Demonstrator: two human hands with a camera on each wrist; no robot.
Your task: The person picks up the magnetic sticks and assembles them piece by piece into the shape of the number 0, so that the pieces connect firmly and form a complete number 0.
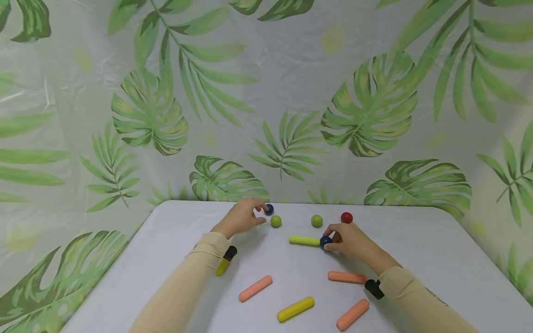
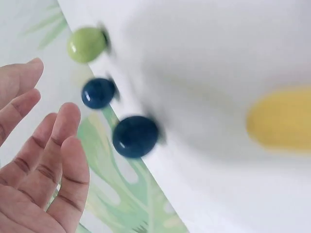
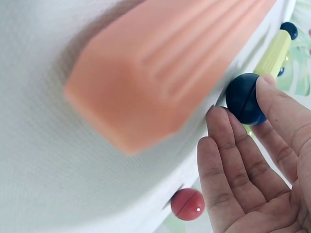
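Note:
In the head view, my left hand [image 1: 245,216] is at the table's far edge, its fingertips next to a dark blue ball [image 1: 269,210]. A green ball [image 1: 276,221] lies just in front. In the left wrist view the left fingers are spread and relaxed, apart from two blue balls, the nearer ball [image 2: 135,136] being larger in view. My right hand [image 1: 350,240] pinches another glossy blue ball [image 1: 325,242] between thumb and fingers, at the right end of a light yellow-green stick [image 1: 304,240]. The right wrist view shows the thumb on this grooved ball [image 3: 243,98].
Another green ball [image 1: 317,220] and a red ball [image 1: 347,217] lie towards the back. Nearer lie orange fluted sticks, including one stick [image 1: 256,288] at centre-left, and a yellow stick [image 1: 295,309]. Another yellow stick [image 1: 222,267] is partly behind the left forearm. A leaf-patterned curtain [image 1: 283,92] hangs behind.

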